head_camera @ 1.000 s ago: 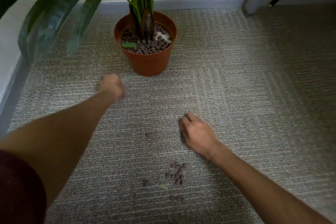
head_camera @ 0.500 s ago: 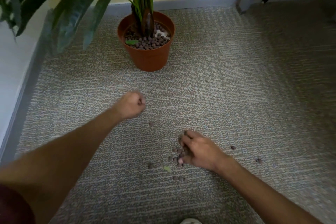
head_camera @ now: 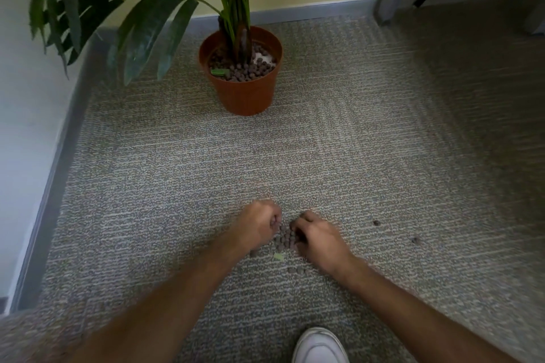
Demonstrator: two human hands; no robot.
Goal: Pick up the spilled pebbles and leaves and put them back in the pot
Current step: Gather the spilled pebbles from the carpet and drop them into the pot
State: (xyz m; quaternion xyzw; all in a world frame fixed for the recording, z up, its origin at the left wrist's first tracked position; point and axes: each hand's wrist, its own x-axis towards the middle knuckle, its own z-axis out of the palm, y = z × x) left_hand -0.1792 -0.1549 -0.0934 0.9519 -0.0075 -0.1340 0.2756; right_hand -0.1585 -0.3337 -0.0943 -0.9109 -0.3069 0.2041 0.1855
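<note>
Clearly the left hand (head_camera: pixel 259 225), curled, flanks the pebbles (head_camera: pixel 285 238) heaped on the carpet (head_camera: pixel 368 156); whether it holds any I cannot tell. These look light, hard and prone to rolling, so scooping from both sides seems best. A leaf scrap (head_camera: pixel 278 256) lies beside them. The right hand's (head_camera: pixel 320 237) curled fingers rake the heap. Well beyond stands the pot (head_camera: pixel 241 91).

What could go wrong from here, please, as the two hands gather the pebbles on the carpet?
1. Two stray pebbles lie apart, to the right of the right hand, and could be missed.
2. The pile of pebbles between the hands is loose; the left hand may drop some on the way to the pot, which stands well away.
3. The leaf scrap is small and pale, easy to overlook.
</note>
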